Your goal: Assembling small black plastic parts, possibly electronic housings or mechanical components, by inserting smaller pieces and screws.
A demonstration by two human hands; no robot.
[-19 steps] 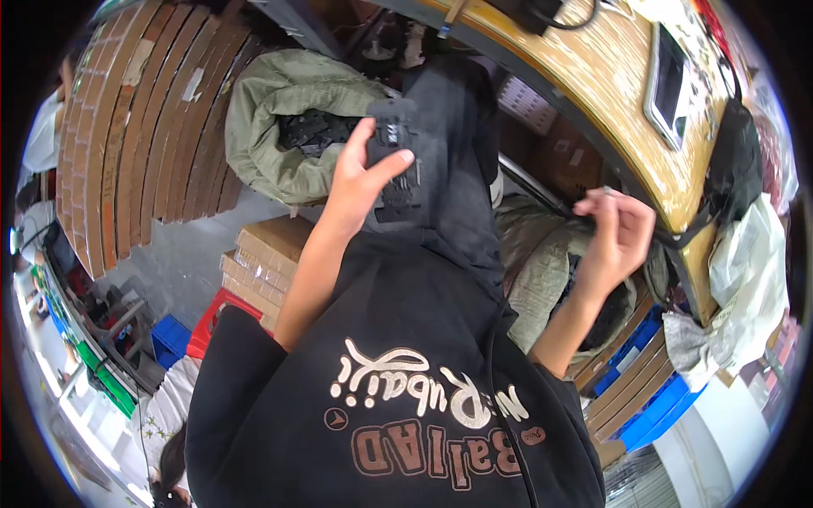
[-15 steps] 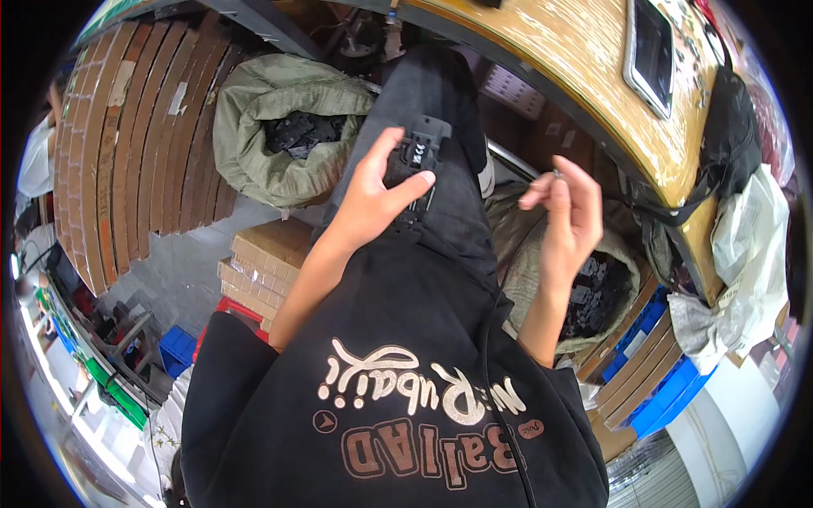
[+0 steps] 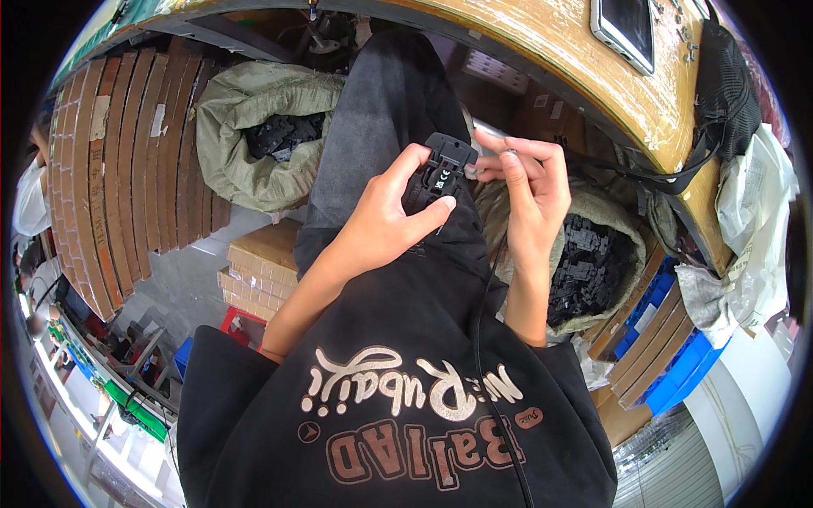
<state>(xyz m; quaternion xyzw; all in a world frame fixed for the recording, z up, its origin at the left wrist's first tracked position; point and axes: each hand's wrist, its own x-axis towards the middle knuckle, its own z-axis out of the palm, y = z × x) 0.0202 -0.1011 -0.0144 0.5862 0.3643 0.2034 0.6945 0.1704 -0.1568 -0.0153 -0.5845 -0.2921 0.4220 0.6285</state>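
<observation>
Above my lap, my left hand [image 3: 391,203] grips a black plastic part [image 3: 449,157] between thumb and fingers. The part has a rounded end with a small hole and white print on its side. Just to its right is my right hand [image 3: 535,182], thumb and index finger pinched together around something tiny that I cannot make out. Its other fingers reach out close to the part's right edge; whether they touch it I cannot tell.
An open green woven sack [image 3: 258,182] of black plastic parts stands at left, another sack [image 3: 631,229] at right. Flat cardboard [image 3: 127,169] is stacked far left, cartons [image 3: 262,254] nearer. A wooden table [image 3: 559,51] holds a tablet-like device [image 3: 625,32]. A cable [image 3: 481,339] hangs down my front.
My left hand has raised the black plastic part and moved it slightly right. My right hand has come in leftward from the side, up beside the part. The view has shifted a little.
</observation>
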